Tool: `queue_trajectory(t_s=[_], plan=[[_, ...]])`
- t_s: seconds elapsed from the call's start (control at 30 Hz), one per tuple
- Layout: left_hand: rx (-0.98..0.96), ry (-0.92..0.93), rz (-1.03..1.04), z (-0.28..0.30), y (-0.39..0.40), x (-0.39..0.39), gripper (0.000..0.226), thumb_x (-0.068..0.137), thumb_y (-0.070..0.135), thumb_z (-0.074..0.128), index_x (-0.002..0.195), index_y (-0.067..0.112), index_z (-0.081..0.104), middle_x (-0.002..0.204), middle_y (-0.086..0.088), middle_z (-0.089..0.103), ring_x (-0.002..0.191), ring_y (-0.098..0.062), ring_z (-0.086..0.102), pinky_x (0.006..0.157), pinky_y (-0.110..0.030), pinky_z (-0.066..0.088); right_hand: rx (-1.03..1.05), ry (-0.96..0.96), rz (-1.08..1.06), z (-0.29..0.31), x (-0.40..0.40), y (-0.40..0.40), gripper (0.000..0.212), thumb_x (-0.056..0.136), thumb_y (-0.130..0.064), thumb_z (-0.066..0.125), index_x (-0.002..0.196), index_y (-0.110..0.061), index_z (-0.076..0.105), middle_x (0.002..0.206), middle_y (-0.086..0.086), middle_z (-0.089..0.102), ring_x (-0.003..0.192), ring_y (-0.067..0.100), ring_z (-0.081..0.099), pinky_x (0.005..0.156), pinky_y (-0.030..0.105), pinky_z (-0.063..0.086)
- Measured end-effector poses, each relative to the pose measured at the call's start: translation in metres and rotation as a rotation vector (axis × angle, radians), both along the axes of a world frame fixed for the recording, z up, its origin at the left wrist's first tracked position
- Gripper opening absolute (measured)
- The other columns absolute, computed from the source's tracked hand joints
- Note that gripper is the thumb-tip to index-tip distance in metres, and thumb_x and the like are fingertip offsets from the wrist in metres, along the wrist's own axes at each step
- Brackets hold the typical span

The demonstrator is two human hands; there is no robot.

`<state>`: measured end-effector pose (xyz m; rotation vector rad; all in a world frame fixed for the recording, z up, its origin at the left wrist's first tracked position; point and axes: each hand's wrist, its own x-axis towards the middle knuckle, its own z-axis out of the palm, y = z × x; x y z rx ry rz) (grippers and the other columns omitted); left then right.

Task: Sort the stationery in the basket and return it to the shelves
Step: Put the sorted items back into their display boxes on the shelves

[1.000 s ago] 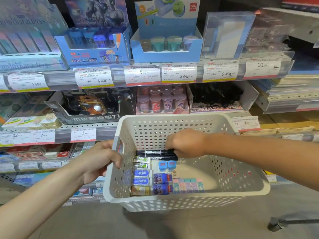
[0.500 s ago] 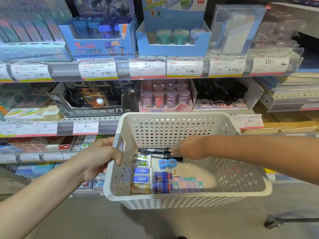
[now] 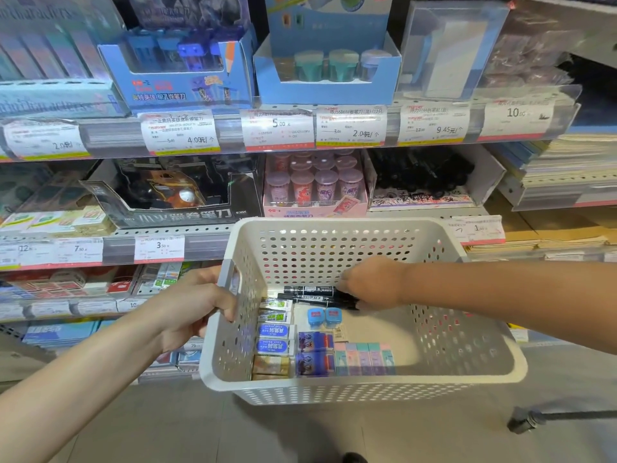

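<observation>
White perforated plastic basket point(image 3: 350, 385), matt; black markers point(image 3: 309, 294) with glossy barrels; paper price labels point(image 3: 180, 130) behind clear glossy plastic strips.

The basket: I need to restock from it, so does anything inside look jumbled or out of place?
Mostly tidy: erasers lie in neat rows at the basket's left. Only the black markers at the back lie slightly askew, where the right hand reaches them.

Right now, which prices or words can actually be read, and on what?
"4.0元/个": top rail tag
"5.00": next tag
"2.0元/个": third tag
"9.45元/个": fourth tag
"10": last tag
"3.50": lower rail tag
Fine print on the tags, pens and erasers: too small.
</observation>
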<state>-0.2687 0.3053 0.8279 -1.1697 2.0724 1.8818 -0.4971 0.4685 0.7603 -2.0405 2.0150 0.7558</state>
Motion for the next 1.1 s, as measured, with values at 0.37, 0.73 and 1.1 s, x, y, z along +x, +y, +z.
queue_trajectory(t_s=[0.37,0.73,1.1], plan=[[0.013,0.027,0.0,0.003,0.005,-0.003,0.049,0.042,-0.002,0.054,0.089,0.005,0.067,0.056,-0.011,0.055,0.06,-0.027,0.046,0.059,-0.03,0.032,0.034,-0.001,-0.116,-0.005,0.017,-0.013,0.026,0.09,-0.024,0.055,0.11,-0.008,0.054,0.099,0.006,0.065,0.079,0.021,0.062,0.062,0.031,0.054],[0.029,0.022,-0.002,-0.002,0.001,-0.001,0.057,0.042,-0.002,0.055,0.098,0.007,0.067,0.059,-0.012,0.058,0.062,-0.027,0.047,0.059,-0.031,0.032,0.065,0.098,-0.191,-0.004,0.025,-0.009,0.021,0.095,-0.013,0.046,0.112,-0.007,0.058,0.093,0.004,0.054,0.085,0.022,0.056,0.07,0.03,0.048],[0.028,0.017,-0.032,0.0,0.002,-0.002,0.057,0.043,-0.002,0.055,0.097,0.01,0.068,0.058,-0.011,0.059,0.067,-0.029,0.046,0.062,-0.035,0.032,0.205,0.214,-0.282,-0.016,0.014,-0.004,0.029,0.095,-0.013,0.048,0.123,-0.012,0.058,0.129,0.004,0.056,0.117,0.027,0.056,0.091,0.038,0.049]])
